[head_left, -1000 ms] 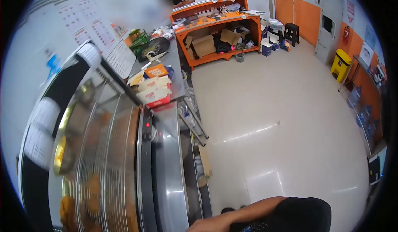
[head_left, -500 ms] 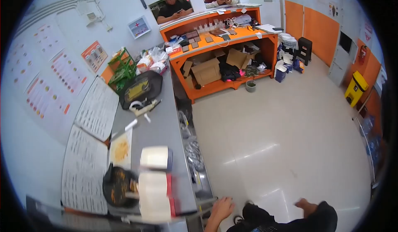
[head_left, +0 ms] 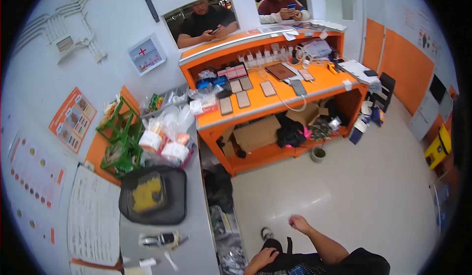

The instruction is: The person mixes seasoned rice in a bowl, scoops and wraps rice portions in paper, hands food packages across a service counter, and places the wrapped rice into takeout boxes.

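My left hand (head_left: 264,259) hangs low beside my dark-clothed leg, with loose fingers and nothing visible in it. My right hand (head_left: 300,224) swings in front of me over the floor, its fingers loosely bent and no object showing in it. Nearest on the left is the grey counter (head_left: 197,216). On it lie a black tray (head_left: 175,207) bearing a clear container of yellow food (head_left: 147,195), and a pale handheld tool (head_left: 160,239). Ahead, the orange desk (head_left: 216,121) carries several phones (head_left: 268,88) and a brown folder (head_left: 280,71).
Green racks (head_left: 120,142) and plastic bags (head_left: 172,120) stand at the counter's far end. A potted plant (head_left: 318,154) is on the floor by the desk. A yellow bin (head_left: 437,148) stands at right. Two people, each holding a phone, are behind the wall openings.
I have moved forward, so the orange desk and black tray look nearer and the near end of the counter has left view. My right hand has swung forward; my left is lower.
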The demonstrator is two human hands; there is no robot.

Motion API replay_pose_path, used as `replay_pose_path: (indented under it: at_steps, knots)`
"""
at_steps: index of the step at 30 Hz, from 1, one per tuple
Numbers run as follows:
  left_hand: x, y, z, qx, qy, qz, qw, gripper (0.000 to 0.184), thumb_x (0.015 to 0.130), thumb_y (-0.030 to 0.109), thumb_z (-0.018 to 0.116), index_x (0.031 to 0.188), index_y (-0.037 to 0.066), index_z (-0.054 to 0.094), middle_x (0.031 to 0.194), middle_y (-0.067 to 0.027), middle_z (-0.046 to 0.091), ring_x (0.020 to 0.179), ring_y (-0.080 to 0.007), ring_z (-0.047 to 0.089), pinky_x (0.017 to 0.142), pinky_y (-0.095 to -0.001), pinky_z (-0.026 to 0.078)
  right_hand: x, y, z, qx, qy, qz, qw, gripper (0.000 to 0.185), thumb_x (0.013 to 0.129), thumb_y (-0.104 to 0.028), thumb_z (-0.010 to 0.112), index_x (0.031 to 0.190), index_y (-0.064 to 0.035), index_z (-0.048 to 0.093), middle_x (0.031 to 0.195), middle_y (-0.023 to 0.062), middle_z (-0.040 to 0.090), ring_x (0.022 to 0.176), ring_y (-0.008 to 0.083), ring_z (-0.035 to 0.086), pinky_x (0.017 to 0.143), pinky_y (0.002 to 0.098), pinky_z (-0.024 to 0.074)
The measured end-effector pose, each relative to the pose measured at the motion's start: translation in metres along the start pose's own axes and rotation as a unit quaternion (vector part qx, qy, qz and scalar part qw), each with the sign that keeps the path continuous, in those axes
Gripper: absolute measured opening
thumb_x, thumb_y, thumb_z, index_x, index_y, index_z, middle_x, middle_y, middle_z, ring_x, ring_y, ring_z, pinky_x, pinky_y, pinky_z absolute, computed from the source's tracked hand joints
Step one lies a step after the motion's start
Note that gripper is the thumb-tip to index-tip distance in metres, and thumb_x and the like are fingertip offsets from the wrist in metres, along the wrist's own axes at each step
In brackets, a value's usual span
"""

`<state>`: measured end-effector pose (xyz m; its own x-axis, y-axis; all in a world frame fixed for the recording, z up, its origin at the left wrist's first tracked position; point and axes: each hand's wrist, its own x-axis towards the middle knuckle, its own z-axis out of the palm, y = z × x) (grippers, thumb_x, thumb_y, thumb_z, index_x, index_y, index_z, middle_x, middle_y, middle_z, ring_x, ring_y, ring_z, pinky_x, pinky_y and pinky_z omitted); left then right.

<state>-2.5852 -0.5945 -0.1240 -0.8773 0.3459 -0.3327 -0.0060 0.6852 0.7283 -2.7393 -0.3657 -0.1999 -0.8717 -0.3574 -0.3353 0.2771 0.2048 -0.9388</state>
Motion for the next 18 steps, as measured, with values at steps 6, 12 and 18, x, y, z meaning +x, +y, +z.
replay_pose_path:
  at_steps: [6, 12, 18]
  knots:
    - [0.143, -0.046, -0.205, -0.035, 0.189, -0.124, 0.974, 0.038, 0.093, 0.035, 0.057, 0.104, 0.001, 0.068, 0.099, -0.0225, 0.067, 0.098, -0.0395, 0.063, 0.086, -0.0458, 0.049, 0.274, -0.200, 0.035, 0.171, -0.142, -0.084, 0.971, 0.016, 0.086, -0.010, 0.041, 0.076, -0.0066, 0.053, 0.073, 0.0034, 0.055, 0.067, 0.0127, 0.052, 0.060, 0.0267, 0.0416]
    - [0.243, -0.089, -0.292, -0.106, 0.173, -0.223, 0.954, 0.044, 0.094, 0.038, 0.057, 0.122, 0.004, 0.062, 0.119, -0.0251, 0.061, 0.113, -0.0414, 0.058, 0.097, -0.0435, 0.047, 0.397, -0.247, 0.009, 0.153, -0.177, -0.021, 0.972, 0.016, 0.088, -0.019, 0.043, 0.077, -0.0090, 0.050, 0.072, 0.0057, 0.053, 0.067, 0.0132, 0.050, 0.060, 0.0262, 0.0405]
    - [0.322, -0.089, -0.353, -0.187, 0.324, -0.335, 0.865, 0.036, 0.095, 0.031, 0.055, 0.114, 0.001, 0.065, 0.112, -0.0238, 0.065, 0.103, -0.0380, 0.063, 0.091, -0.0444, 0.049, 0.504, -0.302, 0.011, 0.070, -0.360, 0.040, 0.929, 0.030, 0.102, -0.035, 0.048, 0.085, -0.0110, 0.054, 0.080, -0.0013, 0.053, 0.073, 0.0076, 0.050, 0.064, 0.0229, 0.0380]
